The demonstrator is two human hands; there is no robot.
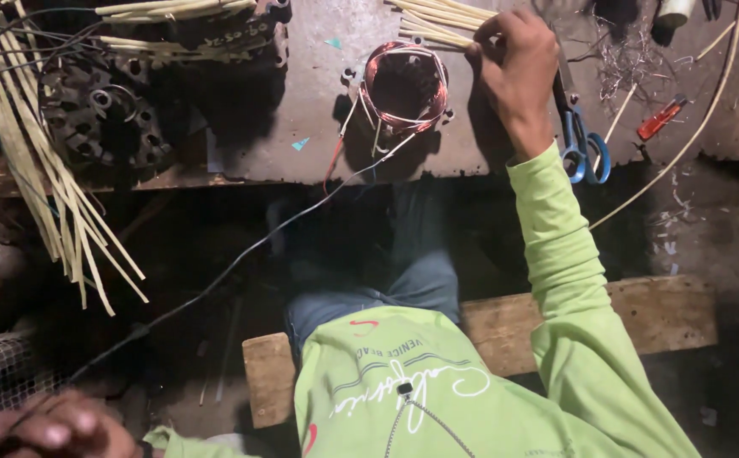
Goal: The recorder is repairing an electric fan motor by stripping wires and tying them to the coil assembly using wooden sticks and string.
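The right hand pinches thin pale bamboo sticks beside the round shiny copper wire coil near the rough grey tabletop's front edge. The left hand grips a thin wire.

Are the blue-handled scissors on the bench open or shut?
Shut, it seems: the scissors lie flat beside the right hand, both blue handle loops touching. The blades are partly hidden.

a lime-green long-sleeved top is worn, with white script lettering and thin grey lines printed across the chest and small red curved marks above and below that print. a small black clip microphone is fixed in the middle of the lettering, and a thin grey cable is led down from it. blue-grey jeans are seen above the top's hem. both hands are left bare.
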